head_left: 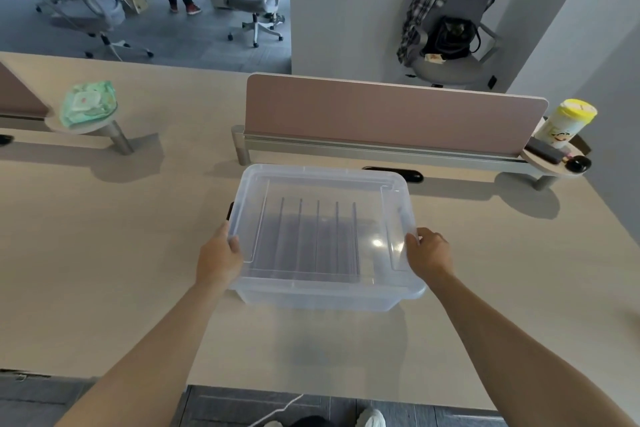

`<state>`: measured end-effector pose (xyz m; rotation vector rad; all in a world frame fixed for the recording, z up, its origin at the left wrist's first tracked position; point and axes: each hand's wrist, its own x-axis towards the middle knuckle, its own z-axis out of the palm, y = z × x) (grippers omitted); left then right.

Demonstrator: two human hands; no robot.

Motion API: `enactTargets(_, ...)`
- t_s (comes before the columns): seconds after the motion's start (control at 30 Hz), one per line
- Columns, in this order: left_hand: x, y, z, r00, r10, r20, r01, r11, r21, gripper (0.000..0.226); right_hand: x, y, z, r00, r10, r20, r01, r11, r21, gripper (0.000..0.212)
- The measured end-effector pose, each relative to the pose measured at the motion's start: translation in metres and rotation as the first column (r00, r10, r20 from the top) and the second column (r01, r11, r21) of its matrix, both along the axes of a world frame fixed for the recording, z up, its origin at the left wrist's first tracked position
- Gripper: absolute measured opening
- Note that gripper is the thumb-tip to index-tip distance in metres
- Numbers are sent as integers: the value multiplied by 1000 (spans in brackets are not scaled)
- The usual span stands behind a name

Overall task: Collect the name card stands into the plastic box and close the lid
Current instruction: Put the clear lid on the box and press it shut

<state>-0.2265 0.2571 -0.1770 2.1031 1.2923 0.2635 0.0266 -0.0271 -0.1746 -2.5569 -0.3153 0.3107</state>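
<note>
On the pale desk (pixel 104 253), the left hand (pixel 218 258) grips the left edge of the clear lid (pixel 322 229) resting on the plastic box (pixel 311 300), through which upright name card stands (pixel 317 236) show, while the right hand (pixel 429 255) grips its right edge, below the pink divider (pixel 391 114).

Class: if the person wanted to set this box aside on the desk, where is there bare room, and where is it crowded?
Bare desk stretches left of the plastic box, between it and the wet wipes pack. More lies right of the right hand and along the near edge. It is crowded at the far right shelf by the yellow-lidded canister.
</note>
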Motion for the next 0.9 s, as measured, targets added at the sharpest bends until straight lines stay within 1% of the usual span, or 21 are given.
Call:
enactTargets(0.1, 1, 3, 0, 999, -17, -45, 17, 1000, 15, 48, 3, 7, 10, 998, 10, -55, -12, 999, -33, 28)
enactTargets(0.2, 3, 7, 2, 994, -71, -84, 75, 996, 41, 33, 10, 13, 23, 982, -31, -189, 19, 998, -64, 22)
enactTargets(0.3, 7, 10, 4, 990, -86, -113, 91, 995, 38, 32, 13, 15, 32, 946, -108, -304, 101, 994, -39, 20)
enactTargets(0.37, 11, 13, 4, 984, -92, -154, 98, 995, 30, 31, 13, 15, 34, 910, -180, -372, 187, 982, -17, 22)
enactTargets(0.43, 16, 15, 5, 955, -115, -272, 135, 989, 56, 35, 11, 18, 36, 901, -222, -374, 221, 974, -45, 20)
enactTargets(0.47, 20, 15, 8, 940, -113, -322, 148, 985, 86, 42, 9, 21, 38, 920, -217, -326, 193, 976, -104, 20)
enactTargets(0.5, 25, 15, 11, 936, -113, -335, 163, 979, 126, 49, 6, 25, 39, 951, -190, -246, 145, 971, -190, 20)
enactTargets(0.53, 31, 15, 14, 939, -133, -317, 196, 965, 175, 54, 2, 31, 40, 980, -141, -139, 99, 956, -278, 27)
enactTargets(0.57, 38, 14, 15, 939, -183, -290, 253, 941, 223, 57, -3, 37, 41, 997, -70, -35, 55, 943, -329, 34)
enactTargets(0.6, 47, 12, 17, 926, -254, -279, 328, 908, 262, 60, -8, 45, 42, 999, 18, 50, 0, 944, -329, 42)
enactTargets(0.63, 57, 11, 16, 903, -329, -276, 404, 869, 287, 63, -12, 53, 41, 985, 132, 114, -91, 947, -309, 48)
enactTargets(0.67, 67, 9, 16, 875, -399, -275, 472, 831, 295, 65, -15, 62, 40, 954, 266, 140, -215, 930, -299, 53)
enactTargets(0.7, 76, 6, 17, 842, -459, -282, 531, 797, 288, 66, -18, 71, 38, 908, 396, 134, -343, 889, -303, 58)
enactTargets(0.73, 87, 4, 16, 808, -507, -300, 582, 766, 272, 68, -17, 82, 33, 854, 508, 108, -453, 831, -323, 62)
enactTargets(0.77, 96, 2, 14, 775, -541, -327, 624, 737, 259, 69, -17, 90, 28, 807, 586, 72, -529, 772, -353, 65)
enactTargets(0.83, 110, 0, 7, 724, -568, -392, 674, 703, 226, 72, -13, 103, 16, 751, 660, 31, -586, 686, -431, 72)
enactTargets(0.9, 117, 1, -2, 693, -551, -464, 693, 688, 218, 74, -9, 107, 4, 738, 674, 38, -572, 655, -494, 76)
